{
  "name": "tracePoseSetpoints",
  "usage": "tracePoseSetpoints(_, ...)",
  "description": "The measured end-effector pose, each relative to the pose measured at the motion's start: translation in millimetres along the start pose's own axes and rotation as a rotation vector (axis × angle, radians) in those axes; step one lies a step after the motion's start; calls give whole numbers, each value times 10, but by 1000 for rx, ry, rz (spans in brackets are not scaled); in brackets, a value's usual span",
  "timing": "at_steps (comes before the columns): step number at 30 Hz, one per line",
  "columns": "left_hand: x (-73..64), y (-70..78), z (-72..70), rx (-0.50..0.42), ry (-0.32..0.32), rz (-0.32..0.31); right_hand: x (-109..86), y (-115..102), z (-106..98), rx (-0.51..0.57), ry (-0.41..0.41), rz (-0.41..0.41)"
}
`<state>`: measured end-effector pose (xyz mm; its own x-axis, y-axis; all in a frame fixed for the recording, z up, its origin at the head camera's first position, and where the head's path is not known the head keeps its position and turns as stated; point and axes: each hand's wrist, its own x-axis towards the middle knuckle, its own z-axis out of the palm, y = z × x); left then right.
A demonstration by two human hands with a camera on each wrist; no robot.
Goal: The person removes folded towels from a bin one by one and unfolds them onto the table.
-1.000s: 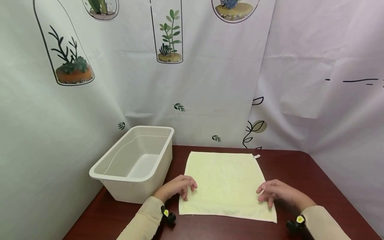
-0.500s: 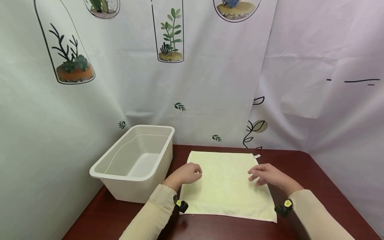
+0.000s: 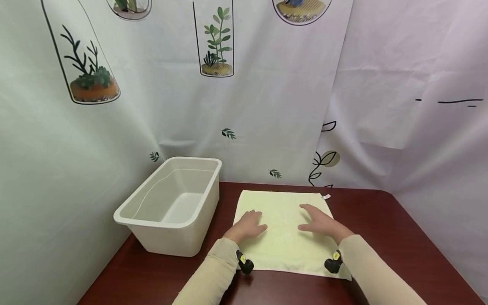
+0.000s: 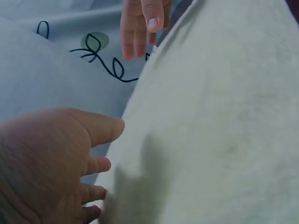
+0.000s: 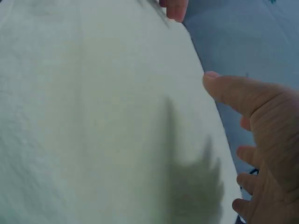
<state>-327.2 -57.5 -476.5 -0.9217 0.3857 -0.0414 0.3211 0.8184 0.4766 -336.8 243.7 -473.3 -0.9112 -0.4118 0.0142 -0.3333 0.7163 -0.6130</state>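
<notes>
A pale yellow towel (image 3: 284, 237) lies spread flat on the dark red table, with a small white tag at its far right corner. Over its left part is my left hand (image 3: 248, 225), fingers loosely spread and holding nothing. My right hand (image 3: 319, 222) hovers above the right part, thumb and fingers apart, likewise holding nothing. Both wrist views show shadows of the hands on the towel (image 4: 210, 116), with a gap between the left hand (image 4: 51, 158) and the cloth. In the right wrist view, the right hand (image 5: 268, 140) is also raised off it.
A whitish plastic tub (image 3: 167, 239) stands on the table left of the towel, with nothing seen inside. The table (image 3: 381, 237) extends to the right of the towel. A white curtain (image 3: 267, 114) printed with plants hangs behind and at both sides.
Both hands have moved inward from the towel's side edges to over its middle, coming closer together, and their fingers have spread. The towel and the tub stay where they were.
</notes>
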Motion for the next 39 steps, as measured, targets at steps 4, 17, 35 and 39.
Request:
tracePoseSetpoints(4, -15, -24, 84, 49, -48, -17, 13, 51, 117, -109, -38, 36)
tracePoseSetpoints(17, -73, -23, 140, 24, -39, -46, 71, 180, 262, -144, 19, 41)
tracePoseSetpoints(35, -338, 235, 167, 159, -176, -15, -336, -314, 502, -240, -90, -191)
tracePoseSetpoints(39, -381, 264, 259, 216, -149, -20, -407, -357, 582, -313, -60, -185)
